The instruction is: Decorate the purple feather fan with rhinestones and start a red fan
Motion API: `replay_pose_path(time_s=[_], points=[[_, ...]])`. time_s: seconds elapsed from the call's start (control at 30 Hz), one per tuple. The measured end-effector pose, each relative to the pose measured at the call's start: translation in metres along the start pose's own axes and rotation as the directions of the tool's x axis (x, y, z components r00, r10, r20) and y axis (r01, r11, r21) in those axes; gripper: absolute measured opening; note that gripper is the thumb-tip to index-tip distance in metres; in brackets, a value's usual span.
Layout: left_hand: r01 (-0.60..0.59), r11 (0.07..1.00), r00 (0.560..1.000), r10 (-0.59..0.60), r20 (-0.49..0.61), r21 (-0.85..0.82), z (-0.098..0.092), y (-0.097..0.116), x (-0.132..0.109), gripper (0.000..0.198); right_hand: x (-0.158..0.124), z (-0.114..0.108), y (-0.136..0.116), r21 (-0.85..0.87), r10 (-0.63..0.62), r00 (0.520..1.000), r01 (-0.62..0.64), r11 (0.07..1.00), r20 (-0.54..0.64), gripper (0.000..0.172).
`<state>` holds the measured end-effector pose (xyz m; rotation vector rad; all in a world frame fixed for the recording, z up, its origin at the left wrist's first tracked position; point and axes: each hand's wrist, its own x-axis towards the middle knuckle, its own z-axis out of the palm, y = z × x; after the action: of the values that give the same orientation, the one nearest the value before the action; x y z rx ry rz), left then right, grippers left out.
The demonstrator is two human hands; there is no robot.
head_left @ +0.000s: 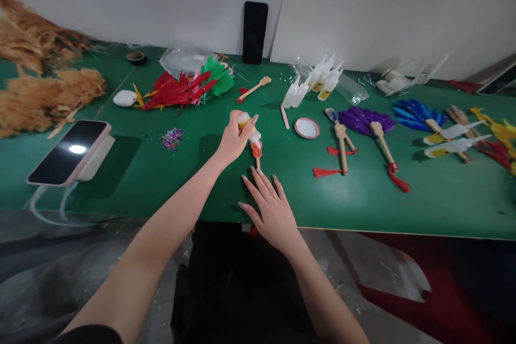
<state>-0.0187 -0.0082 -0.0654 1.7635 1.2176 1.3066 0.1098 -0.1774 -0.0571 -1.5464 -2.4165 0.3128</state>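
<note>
My left hand (236, 137) is closed round a small white glue bottle (246, 124) with a yellow label, its nozzle tipped down onto the orange top of a wooden fan handle (257, 155) lying on the green table (169, 183). Just below it, my right hand (270, 201) lies flat on the table with fingers spread, its fingertips at the lower end of that stick. It holds nothing.
Red and green feathers (189, 86) lie behind, with several glue bottles (314, 83), a round lid (307, 128), finished purple (365, 121) and blue feather fans (415, 114) at right. A phone on a stand (70, 150) sits left; a dark phone (255, 32) leans on the wall.
</note>
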Motion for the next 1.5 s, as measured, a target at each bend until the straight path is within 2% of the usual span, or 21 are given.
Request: replay_pose_path(time_s=[0.17,0.37,0.5,0.8,1.03,1.27,1.5], points=[[0.086,0.996,0.996,-0.086,0.038,-0.003,-0.003,0.002,0.001,0.029,0.000,0.000,0.000,0.000,0.003,1.000,-0.003,1.000,0.001,0.055],[0.126,0.974,0.991,-0.133,-0.023,-0.187,0.002,-0.002,0.003,0.037,0.000,0.000,0.000,-0.006,0.001,1.000,-0.001,1.000,0.011,0.055],[0.149,0.962,0.988,-0.151,0.011,-0.230,0.004,-0.004,0.004,0.039,0.000,0.001,0.000,0.000,0.002,1.000,-0.002,1.000,0.003,0.055],[0.186,0.966,0.982,-0.181,0.044,-0.178,0.002,-0.005,0.005,0.038,0.000,0.000,0.000,-0.008,0.008,1.000,-0.008,1.000,0.019,0.055],[0.232,0.966,0.969,-0.219,0.117,-0.110,-0.004,0.003,0.002,0.033,0.000,0.000,0.000,-0.004,0.003,1.000,-0.003,1.000,0.012,0.055],[0.179,0.946,0.984,-0.179,0.024,-0.270,0.003,-0.004,0.005,0.039,0.000,0.000,0.001,-0.006,-0.001,1.000,0.001,1.000,0.009,0.055],[0.176,0.948,0.984,-0.167,0.057,-0.264,0.003,-0.008,0.006,0.037,0.000,0.001,0.001,0.003,0.005,1.000,-0.005,1.000,0.010,0.055]])
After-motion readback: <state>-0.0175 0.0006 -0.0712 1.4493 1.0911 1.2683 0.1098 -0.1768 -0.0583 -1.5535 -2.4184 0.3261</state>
